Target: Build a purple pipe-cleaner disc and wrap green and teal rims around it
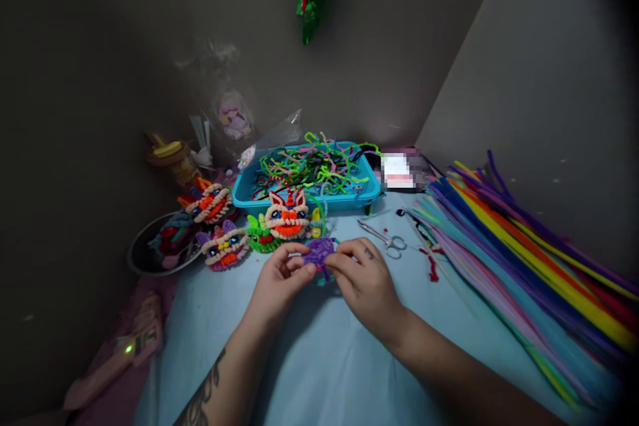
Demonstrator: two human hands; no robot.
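Between my two hands, above the blue cloth, is a small purple pipe-cleaner piece (318,251) with bits of pink and teal at its lower edge. My left hand (283,274) pinches its left side between thumb and fingers. On the right side, my right hand (363,279) closes its thumb and index finger on the same piece. Just behind it sit an orange and cream pipe-cleaner lion head (288,216) and a green pipe-cleaner figure (262,234). A purple-eared lion head (225,246) lies further left.
A blue tray (239,196) of tangled pipe-cleaner scraps stands at the back. Scissors (384,238) lie right of my hands. Long colourful pipe cleaners (519,253) spread along the right. At left are a metal bowl (134,256), another lion head (212,203) and a pink device (144,333).
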